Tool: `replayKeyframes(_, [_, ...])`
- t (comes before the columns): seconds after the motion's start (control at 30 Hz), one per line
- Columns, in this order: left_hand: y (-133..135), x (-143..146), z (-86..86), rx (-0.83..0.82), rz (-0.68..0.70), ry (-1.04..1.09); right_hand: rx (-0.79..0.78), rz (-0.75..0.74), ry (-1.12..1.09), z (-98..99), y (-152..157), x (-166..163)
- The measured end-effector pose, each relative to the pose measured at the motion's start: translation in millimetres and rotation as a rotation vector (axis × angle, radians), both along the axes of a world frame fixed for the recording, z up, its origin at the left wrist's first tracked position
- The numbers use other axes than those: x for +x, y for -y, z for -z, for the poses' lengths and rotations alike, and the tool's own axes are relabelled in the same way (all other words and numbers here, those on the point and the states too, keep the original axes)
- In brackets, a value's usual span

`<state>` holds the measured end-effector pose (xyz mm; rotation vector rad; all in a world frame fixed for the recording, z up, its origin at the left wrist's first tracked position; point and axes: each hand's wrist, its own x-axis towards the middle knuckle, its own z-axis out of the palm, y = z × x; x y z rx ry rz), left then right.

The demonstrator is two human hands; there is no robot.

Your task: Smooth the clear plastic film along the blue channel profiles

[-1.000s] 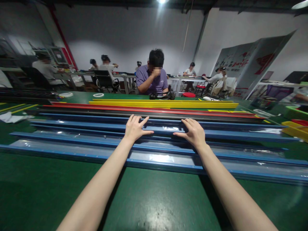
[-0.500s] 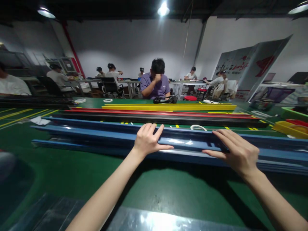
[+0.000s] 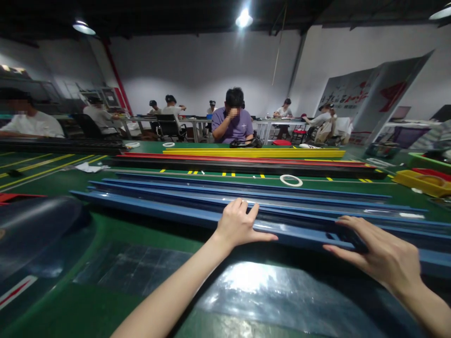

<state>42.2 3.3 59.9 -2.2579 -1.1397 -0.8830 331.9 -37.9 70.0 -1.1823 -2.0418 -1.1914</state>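
Note:
A long blue channel-shaped profile [image 3: 169, 206] stretches across the green table in front of me. My left hand [image 3: 237, 224] grips it near the middle, fingers over the far edge and thumb along the near face. Farther right, my right hand [image 3: 382, 251] holds the same profile between fingers and thumb, close to a dark slot in its near wall. Just behind lie more blue profiles [image 3: 317, 192], roughly side by side. The held profile slants, its right part nearer to me.
Beyond lie a red-and-black profile [image 3: 246, 164], a yellow profile [image 3: 253, 153] and a white ring [image 3: 291, 180]. Clear sheeting [image 3: 282, 291] covers the near table. A dark rounded object [image 3: 42, 234] stands left, yellow and red trays [image 3: 421, 182] right. A person in purple [image 3: 232, 124] sits opposite.
Both hands have drawn the held blue profile toward me and to the right, apart from the other blue profiles behind it. The view has shifted slightly left.

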Motion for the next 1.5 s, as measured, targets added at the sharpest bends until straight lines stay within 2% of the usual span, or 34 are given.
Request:
replayKeyframes(0.2, [8.8,9.8,14.9,-0.051,0.023,0.029,-0.037,0.038,-0.035,7.9,13.4,7.2])
replayKeyframes(0.37, [5.3,8.8,22.7,-0.081,0.018,0.020,-0.161,0.046,-0.128,12.2,14.0,4.6])
replayKeyframes(0.53, [-5.4,3.4,30.3,-0.102,0.012,-0.013,-0.320,0.058,-0.196,17.9,-0.1,-1.2])
replayKeyframes(0.73, [-22.1,-4.9,42.1,-0.089,-0.010,-0.039,-0.509,0.097,-0.151,21.8,-24.3,-9.3])
replayKeyframes(1.0, [-38.3,-24.1,43.4,-0.123,-0.050,-0.070,-0.573,0.188,-0.092,25.2,-41.8,-29.5])
replayKeyframes(1.27, [-43.3,-42.6,55.8,-0.106,-0.038,-0.097,-0.639,0.180,-0.053,37.7,-45.2,-49.0])
replayKeyframes(1.5, [-47.8,-73.9,61.2,-0.015,-0.029,-0.109,-0.597,0.106,0.007,39.6,-50.9,-77.0])
